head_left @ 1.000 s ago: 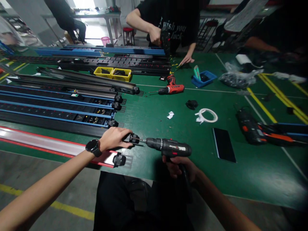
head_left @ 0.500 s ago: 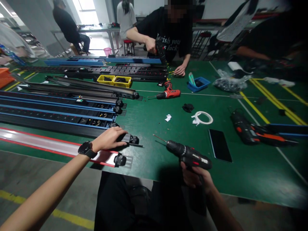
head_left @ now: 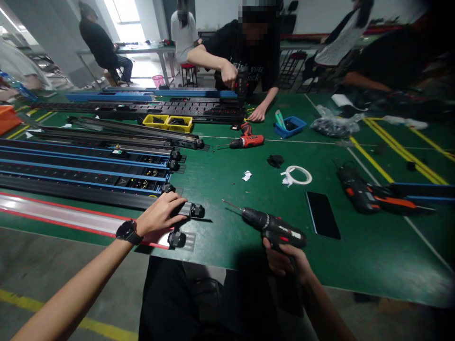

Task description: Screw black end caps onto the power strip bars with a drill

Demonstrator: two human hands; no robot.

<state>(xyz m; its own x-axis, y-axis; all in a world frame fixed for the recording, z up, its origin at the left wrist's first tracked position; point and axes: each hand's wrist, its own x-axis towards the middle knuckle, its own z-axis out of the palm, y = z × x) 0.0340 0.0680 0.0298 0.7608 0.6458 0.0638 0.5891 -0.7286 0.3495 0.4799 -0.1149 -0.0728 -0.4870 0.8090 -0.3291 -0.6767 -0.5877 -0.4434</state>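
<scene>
My right hand [head_left: 286, 259] is wrapped around the grip of a black cordless drill [head_left: 273, 226]. The drill's long thin bit points left over the green table, toward the bar end but apart from it. My left hand [head_left: 161, 213], with a watch on its wrist, lies over a long black bar [head_left: 128, 199] near its end, thumb on one side and fingers on the other. From under the fingers sticks out the bar's black end fitting [head_left: 196, 210]. In front of this bar lies a red-edged pale strip [head_left: 85, 220] with a similar black fitting.
Blue-edged black rails [head_left: 88, 166] fill the left. Beyond lie yellow trays [head_left: 167, 123], a red drill [head_left: 247, 141], a blue tray [head_left: 290, 127] and a tape ring [head_left: 298, 175]. A phone [head_left: 323, 215] and another black-orange drill [head_left: 359, 189] are right. Across, a co-worker's hand [head_left: 229, 73] holds a drill.
My drill has shifted slightly left toward the bar end. My left hand stays on the bar. Across the table, the co-worker's drill hand has moved a little right and down.
</scene>
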